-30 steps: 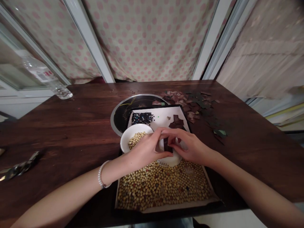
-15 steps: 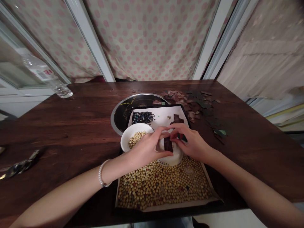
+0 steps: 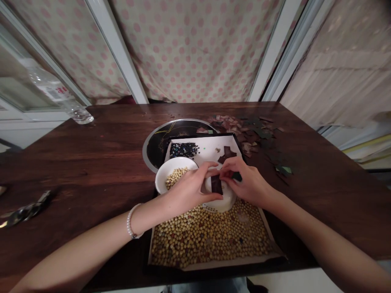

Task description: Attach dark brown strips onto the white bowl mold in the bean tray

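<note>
Between the thumb and fingers of my left hand point(image 3: 192, 185) is a small dark brown flat piece point(image 3: 216, 185), perhaps leather. My right hand point(image 3: 244, 179) has its fingertips pinched together at that piece's upper right edge; whatever lies inside the pinch is hidden. Both hands are over a white bowl point(image 3: 224, 203), mostly covered by them. A second white bowl point(image 3: 161, 173) with pale yellow beads stands left of it, partly behind my left hand. Pale round beads point(image 3: 207, 240) cover the near half of a dark tray point(image 3: 214, 273). More dark brown pieces point(image 3: 227, 154) lie beyond my right hand.
Small black and blue beads point(image 3: 183, 149) sit in the tray's far left corner. Behind it is a round dark plate point(image 3: 155, 142) with yellow thread. Brown and green scraps point(image 3: 256, 132) are scattered to the right. A clear bottle point(image 3: 61, 95) stands far left, a shiny dark object point(image 3: 27, 211) nearer.
My right fingertips have shifted very slightly at the brown piece's edge. My left hand keeps its grip on the piece, and the view has tilted a little.
</note>
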`<state>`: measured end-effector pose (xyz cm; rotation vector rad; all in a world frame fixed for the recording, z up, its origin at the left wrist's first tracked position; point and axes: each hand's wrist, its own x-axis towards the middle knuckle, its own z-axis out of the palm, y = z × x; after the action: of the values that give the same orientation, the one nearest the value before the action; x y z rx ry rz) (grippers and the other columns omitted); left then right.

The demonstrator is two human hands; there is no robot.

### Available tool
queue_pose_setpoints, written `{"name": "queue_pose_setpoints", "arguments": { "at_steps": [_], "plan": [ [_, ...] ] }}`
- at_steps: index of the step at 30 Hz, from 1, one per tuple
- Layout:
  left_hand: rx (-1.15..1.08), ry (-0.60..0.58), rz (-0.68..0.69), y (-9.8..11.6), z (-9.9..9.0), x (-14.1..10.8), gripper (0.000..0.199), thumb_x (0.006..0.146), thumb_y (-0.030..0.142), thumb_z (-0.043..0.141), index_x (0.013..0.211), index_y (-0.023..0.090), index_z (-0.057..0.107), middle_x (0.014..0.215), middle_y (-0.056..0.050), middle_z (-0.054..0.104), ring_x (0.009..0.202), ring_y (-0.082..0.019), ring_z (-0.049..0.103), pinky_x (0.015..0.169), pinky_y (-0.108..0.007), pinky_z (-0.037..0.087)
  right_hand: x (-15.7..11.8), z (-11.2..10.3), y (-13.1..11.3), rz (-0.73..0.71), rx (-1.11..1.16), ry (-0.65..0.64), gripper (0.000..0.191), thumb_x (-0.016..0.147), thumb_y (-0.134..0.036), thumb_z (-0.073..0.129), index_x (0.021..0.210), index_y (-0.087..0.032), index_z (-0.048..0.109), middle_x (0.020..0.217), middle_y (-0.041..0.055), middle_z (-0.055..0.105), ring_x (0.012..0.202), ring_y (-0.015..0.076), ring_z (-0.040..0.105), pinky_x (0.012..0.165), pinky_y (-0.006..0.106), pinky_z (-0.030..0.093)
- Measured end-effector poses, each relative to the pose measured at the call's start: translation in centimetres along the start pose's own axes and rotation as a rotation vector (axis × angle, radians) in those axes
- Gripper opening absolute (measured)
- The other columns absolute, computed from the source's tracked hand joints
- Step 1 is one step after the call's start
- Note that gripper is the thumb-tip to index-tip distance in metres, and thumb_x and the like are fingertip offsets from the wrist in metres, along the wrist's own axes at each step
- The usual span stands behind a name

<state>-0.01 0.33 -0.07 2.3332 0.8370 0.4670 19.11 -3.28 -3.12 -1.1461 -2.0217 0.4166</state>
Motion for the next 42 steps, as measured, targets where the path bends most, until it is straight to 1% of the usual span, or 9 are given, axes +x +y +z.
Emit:
{"name": "queue_pose_setpoints", "arguments": {
  "at_steps": [5,10,18,30,37,42],
  "plan": [
    [-0.006,-0.009,-0.012,0.06,-0.01,0.02,0.059,0.069,0.032,0.071,0.118,0.023,0.039,0.119,-0.007,0.060,0.109,-0.025,0.056,0.088,-0.039,0.044,0.03,0.06,0.03,0.021,0.013,0.010,0.025,0.077,-0.007,0.053,0.095,-0.022,0.043,0.082,0.0002,0.059,0.072,0.0125,0.060,0.065,0.024,0.050],
    [-0.005,-0.021,-0.017,-0.04,0.07,0.00,0.063,0.069,0.033,0.071,0.120,0.024,0.036,0.120,-0.006,0.060,0.111,-0.025,0.055,0.090,-0.039,0.043,-0.08,0.09,0.09,-0.010,-0.040,0.027,0.020,0.076,-0.008,0.053,0.088,-0.021,0.043,0.082,0.0005,0.058,0.071,0.0120,0.059,0.065,0.024,0.049],
    [-0.011,-0.017,-0.011,-0.19,0.11,-0.05,0.065,0.069,0.034,0.071,0.122,0.024,0.034,0.118,-0.006,0.061,0.109,-0.025,0.056,0.088,-0.039,0.044,-0.24,0.12,0.30,-0.045,-0.093,0.037,0.017,0.078,-0.010,0.052,0.087,-0.021,0.043,0.081,0.0009,0.056,0.071,0.0134,0.058,0.063,0.025,0.049],
    [0.015,-0.002,-0.005,-0.12,0.13,-0.07,0.065,0.069,0.035,0.071,0.122,0.024,0.035,0.116,-0.007,0.062,0.107,-0.027,0.057,0.087,-0.040,0.044,-0.33,-0.16,0.09,-0.087,-0.095,-0.002,0.017,0.077,-0.007,0.049,0.084,-0.021,0.043,0.080,0.0010,0.054,0.076,0.0144,0.057,0.066,0.026,0.047],
    [0.015,-0.009,-0.002,-0.15,0.14,-0.08,0.064,0.070,0.035,0.071,0.122,0.023,0.035,0.116,-0.006,0.062,0.108,-0.025,0.057,0.086,-0.037,0.044,-0.21,-0.13,0.05,-0.056,-0.076,-0.008,0.016,0.077,-0.009,0.050,0.080,-0.022,0.041,0.078,0.0004,0.055,0.071,0.0131,0.056,0.062,0.024,0.046],
    [-0.003,-0.011,-0.013,-0.12,0.15,-0.09,0.066,0.069,0.036,0.071,0.123,0.024,0.035,0.117,-0.007,0.062,0.109,-0.026,0.056,0.088,-0.040,0.044,-0.26,-0.18,0.27,-0.039,-0.080,0.002,0.013,0.077,-0.012,0.051,0.080,-0.021,0.042,0.077,0.0007,0.056,0.069,0.0132,0.056,0.061,0.025,0.047]
  ]
}}
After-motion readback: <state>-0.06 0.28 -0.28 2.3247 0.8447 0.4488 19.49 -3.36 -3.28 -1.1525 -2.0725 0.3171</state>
